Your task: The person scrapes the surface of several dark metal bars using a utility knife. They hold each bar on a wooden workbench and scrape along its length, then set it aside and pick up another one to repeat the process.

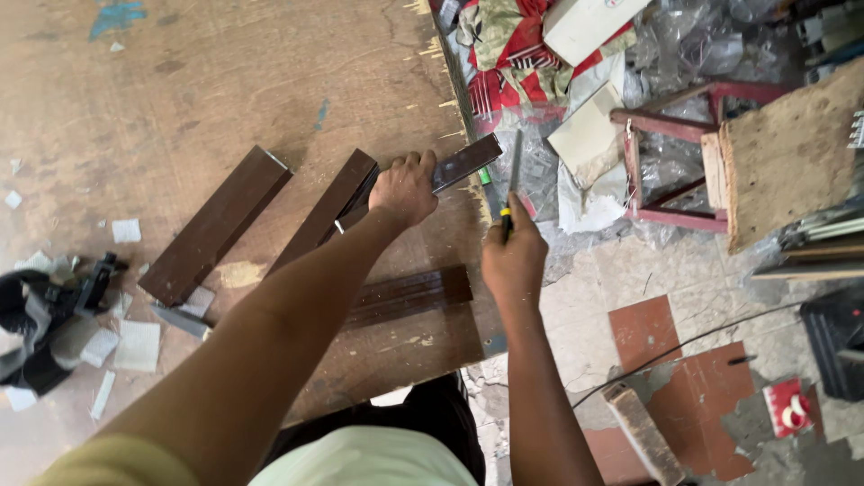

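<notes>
Left hand: I see my left hand (403,189) pressed down on a dark brown metal bar (454,166), fingers (414,162) curled shut over it near the table's right edge.
Bar: it lies tilted across the table (180,90), its far end poking out past the edge.
Right hand: my right hand (513,256) is closed around a yellow-and-black handle, and the slim file (514,171) rises from it just beside the bar's overhanging end; whether they touch I cannot tell.
Other pieces: two brown box sections (216,225) lie slanted to the left, and a flat brown strip (409,295) lies under my forearm.
Left edge: a black tool (40,315) among paper scraps.
Floor: a red stool (675,153) amid plastic wrap.
</notes>
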